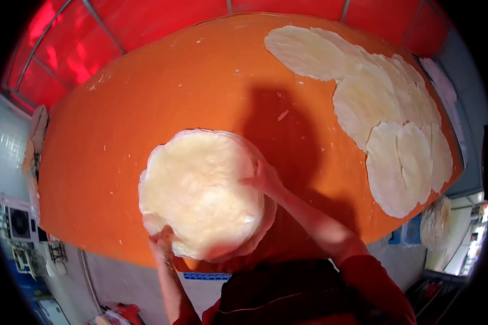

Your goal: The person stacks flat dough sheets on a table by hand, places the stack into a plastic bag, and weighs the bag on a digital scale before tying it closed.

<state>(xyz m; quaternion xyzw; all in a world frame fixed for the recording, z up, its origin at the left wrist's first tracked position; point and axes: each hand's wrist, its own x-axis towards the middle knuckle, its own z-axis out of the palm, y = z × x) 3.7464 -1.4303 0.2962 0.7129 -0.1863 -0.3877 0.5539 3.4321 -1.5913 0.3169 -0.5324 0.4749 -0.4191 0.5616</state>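
Note:
A stack of round, pale, thin sheets (pixel 206 189) lies near the front edge of the orange table (pixel 130 108). At the stack's lower left rim is my left hand (pixel 161 238), its fingers bent at the edge of the sheets. My right hand (pixel 263 179) touches the upper right side, with fingers reaching over the top sheet; whether they pinch it is unclear. Many similar sheets (pixel 363 97) lie spread and overlapping at the right of the table.
A red wall with a metal frame (pixel 162 19) stands behind the table. Small pale scraps dot the tabletop. A wrapped bundle (pixel 436 222) is at the lower right, and a blue crate (pixel 207 276) shows below the front edge. Equipment (pixel 20 223) stands at the left.

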